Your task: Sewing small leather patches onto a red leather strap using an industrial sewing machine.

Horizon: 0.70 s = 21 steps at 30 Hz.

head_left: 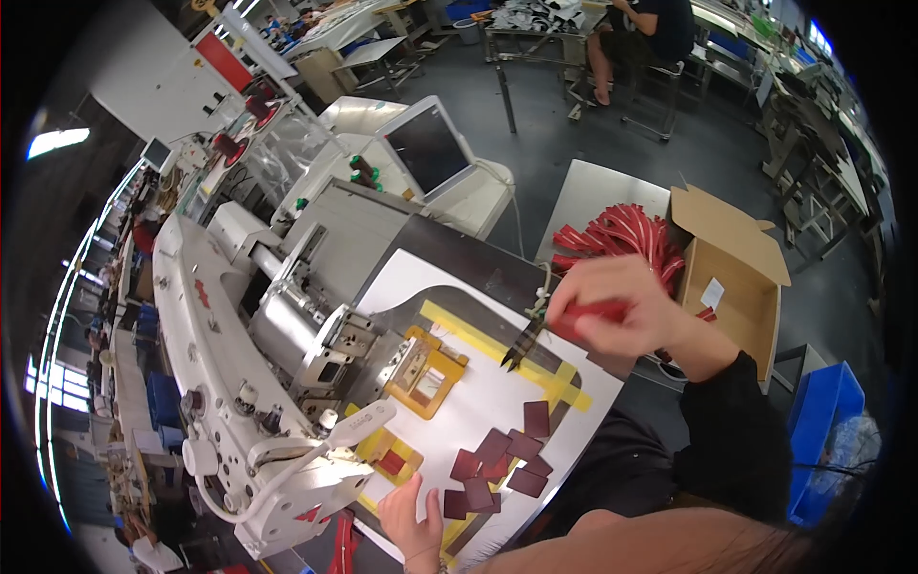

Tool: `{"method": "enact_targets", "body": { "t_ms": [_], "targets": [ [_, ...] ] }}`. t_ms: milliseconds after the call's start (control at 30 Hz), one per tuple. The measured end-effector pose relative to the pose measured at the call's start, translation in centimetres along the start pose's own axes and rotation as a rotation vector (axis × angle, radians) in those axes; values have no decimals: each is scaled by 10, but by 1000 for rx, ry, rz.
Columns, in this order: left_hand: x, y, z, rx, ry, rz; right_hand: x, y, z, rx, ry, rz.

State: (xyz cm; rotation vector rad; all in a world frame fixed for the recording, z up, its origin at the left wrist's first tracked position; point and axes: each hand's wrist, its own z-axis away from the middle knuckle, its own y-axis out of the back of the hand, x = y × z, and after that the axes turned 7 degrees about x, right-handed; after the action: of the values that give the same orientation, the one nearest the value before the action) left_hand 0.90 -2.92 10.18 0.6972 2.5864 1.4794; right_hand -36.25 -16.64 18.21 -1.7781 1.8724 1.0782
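My right hand point(612, 308) is closed at the right edge of the white work plate point(492, 359). Red shows between its fingers, and a dark two-pronged tool point(522, 344) points from it down over the plate; its exact kind is unclear. Thumb and fingers apart, my left hand point(411, 521) is at the plate's near left side, below a small yellow frame point(394, 457) with a red piece inside. Several dark red rectangular patches point(492, 447) lie loosely overlapped between the hands. A larger yellow clamp frame point(427, 373) sits under the sewing machine head point(311, 330).
The white sewing machine arm point(206, 325) fills the left. Red zipper strips point(617, 234) are heaped beside an open cardboard box point(736, 306) at right. A blue bin point(827, 430) stands at far right. A monitor point(427, 148) and a seated person point(650, 38) are farther back.
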Motion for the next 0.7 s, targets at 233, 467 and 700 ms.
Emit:
{"method": "enact_targets", "body": {
  "t_ms": [233, 467, 700],
  "targets": [
    [12, -15, -12, -230, 613, 934, 20, -153, -11, -857, -139, -313],
    [-10, -18, -4, -104, 771, 852, 36, -199, -7, -1043, -369, -527],
    [-15, -14, -5, -31, 787, 755, 58, -199, 2, -958, 4, -7]
  ]
}}
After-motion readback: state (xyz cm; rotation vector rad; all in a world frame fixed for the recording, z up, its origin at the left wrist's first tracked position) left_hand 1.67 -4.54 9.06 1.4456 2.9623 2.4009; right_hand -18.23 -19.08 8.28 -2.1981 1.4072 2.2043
